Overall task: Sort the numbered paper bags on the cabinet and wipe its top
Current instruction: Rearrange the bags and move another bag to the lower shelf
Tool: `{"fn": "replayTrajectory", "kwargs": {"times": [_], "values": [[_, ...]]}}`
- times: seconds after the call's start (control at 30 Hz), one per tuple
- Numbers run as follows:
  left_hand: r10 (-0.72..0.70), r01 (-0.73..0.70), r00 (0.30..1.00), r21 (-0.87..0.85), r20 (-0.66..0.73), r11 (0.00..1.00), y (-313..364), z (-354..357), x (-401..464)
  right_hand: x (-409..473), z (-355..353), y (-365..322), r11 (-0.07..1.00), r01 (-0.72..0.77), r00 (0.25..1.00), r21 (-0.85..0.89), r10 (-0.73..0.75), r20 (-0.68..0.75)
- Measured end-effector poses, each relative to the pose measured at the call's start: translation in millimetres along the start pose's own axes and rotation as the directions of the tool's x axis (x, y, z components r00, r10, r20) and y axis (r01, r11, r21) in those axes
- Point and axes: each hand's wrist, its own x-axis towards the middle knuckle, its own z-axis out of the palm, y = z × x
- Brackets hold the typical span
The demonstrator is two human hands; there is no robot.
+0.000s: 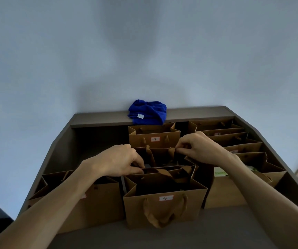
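Several brown paper bags stand on the grey cabinet top (234,229). The bag labelled 4 (164,205) is nearest me at the centre front. Behind it stands a middle bag (160,155) whose label I cannot see, and behind that the bag labelled 7 (153,139). My left hand (119,160) grips the rear rim of bag 4 at its left. My right hand (200,148) pinches the handle of the middle bag. A folded blue cloth (147,112) lies on the raised back ledge.
A row of several more bags (234,141) leans along the right side, one with a white and green item inside. Another bag (90,200) stands at the front left under my left forearm. A pale wall rises behind the cabinet.
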Motion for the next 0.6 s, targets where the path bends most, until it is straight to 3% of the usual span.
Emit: {"fn": "replayTrajectory", "kwargs": {"times": [0.2,0.4,0.5,0.6], "values": [[-0.069,0.076,0.982,0.033,-0.179,0.997,-11.9,1.3,16.9,23.5,6.8,16.3,0.997,-0.074,0.997,0.030,0.074,0.013],[-0.181,0.158,0.876,-0.088,-0.446,0.983,-24.3,-5.7,37.0,37.6,11.0,22.9,0.987,-0.160,0.987,0.004,0.160,-0.007],[-0.287,0.278,0.862,-0.085,-0.417,0.957,-36.4,-6.4,51.7,45.3,10.6,17.6,0.971,-0.238,0.966,-0.021,0.234,-0.113],[-0.399,0.371,0.863,-0.148,-0.309,0.917,-50.4,-4.9,62.9,52.9,10.5,16.9,0.951,-0.305,0.949,-0.058,0.298,-0.104]]}}
